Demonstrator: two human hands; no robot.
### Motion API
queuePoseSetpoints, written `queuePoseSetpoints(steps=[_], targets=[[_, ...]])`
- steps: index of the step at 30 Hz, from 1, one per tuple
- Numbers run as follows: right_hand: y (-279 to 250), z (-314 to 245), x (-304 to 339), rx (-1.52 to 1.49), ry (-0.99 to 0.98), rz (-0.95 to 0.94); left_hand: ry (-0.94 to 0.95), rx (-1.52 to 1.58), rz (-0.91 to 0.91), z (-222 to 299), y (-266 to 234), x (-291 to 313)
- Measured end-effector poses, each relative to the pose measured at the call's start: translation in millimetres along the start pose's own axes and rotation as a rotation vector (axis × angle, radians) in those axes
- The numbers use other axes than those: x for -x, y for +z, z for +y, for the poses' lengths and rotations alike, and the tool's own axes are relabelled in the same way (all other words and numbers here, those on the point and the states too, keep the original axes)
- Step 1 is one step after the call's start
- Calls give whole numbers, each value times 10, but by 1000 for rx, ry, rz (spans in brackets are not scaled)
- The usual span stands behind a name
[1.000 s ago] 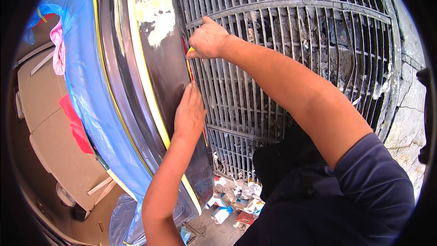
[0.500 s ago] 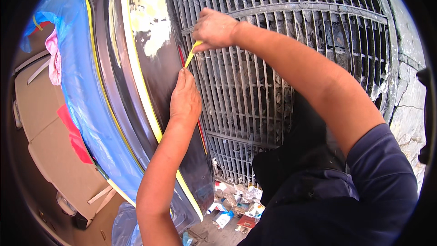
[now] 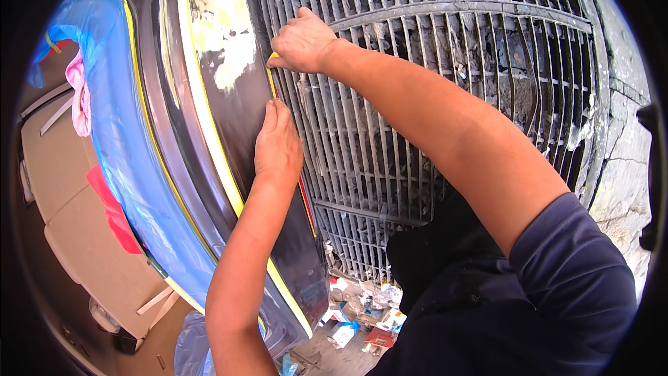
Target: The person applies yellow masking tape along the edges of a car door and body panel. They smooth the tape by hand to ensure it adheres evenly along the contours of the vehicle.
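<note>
A narrow strip of yellow masking tape [image 3: 272,82] runs along the right edge of a dark car body panel [image 3: 240,122]. My right hand [image 3: 303,40] is closed round the far end of the strip, just off the panel's edge. Nearer to me, the fingers of my left hand [image 3: 278,146] are pressed together on the tape at that same edge. Below my left hand, a yellow line and a red line show along the edge. Wider yellow tape [image 3: 202,106] crosses the panel lengthwise, and a pale, patchy area [image 3: 226,28] lies on its upper part.
Blue plastic film [image 3: 118,125] covers the opening on the left, with a pink cloth [image 3: 78,97] and a red cloth [image 3: 115,216] beside it. Tan interior panels [image 3: 76,188] lie beyond. A metal grate [image 3: 390,118] fills the right side. Litter [image 3: 369,313] lies on the ground below.
My right hand has moved left and slightly up toward the panel, bringing the tape closer along its edge. My left hand has shifted slightly left and up.
</note>
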State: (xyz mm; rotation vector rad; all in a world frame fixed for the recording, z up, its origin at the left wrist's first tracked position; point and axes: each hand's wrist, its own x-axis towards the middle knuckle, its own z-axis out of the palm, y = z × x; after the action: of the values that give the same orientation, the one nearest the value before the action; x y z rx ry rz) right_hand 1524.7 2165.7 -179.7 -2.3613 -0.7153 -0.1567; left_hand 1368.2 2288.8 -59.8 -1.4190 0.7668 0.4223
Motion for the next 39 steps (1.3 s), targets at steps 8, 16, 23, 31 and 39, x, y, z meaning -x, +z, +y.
queuePoseSetpoints(steps=[8, 16, 23, 31, 39], targets=[[-28, -37, -28, -43, 50, -67, -13, 3, -101, -162, -29, -316], [-143, -136, -53, -167, 145, -180, -61, 46, -78, -273, -4, -583], [144, -103, -10, -679, 765, -149, -70, 57, -90, -292, 6, -609], [2, 827, 2121, -501, 911, -76, -293, 696, 322, -635, 21, 132], [-510, 1284, 5726, 3, 1283, 131, -822, 1253, 424, -90, 441, 1677]])
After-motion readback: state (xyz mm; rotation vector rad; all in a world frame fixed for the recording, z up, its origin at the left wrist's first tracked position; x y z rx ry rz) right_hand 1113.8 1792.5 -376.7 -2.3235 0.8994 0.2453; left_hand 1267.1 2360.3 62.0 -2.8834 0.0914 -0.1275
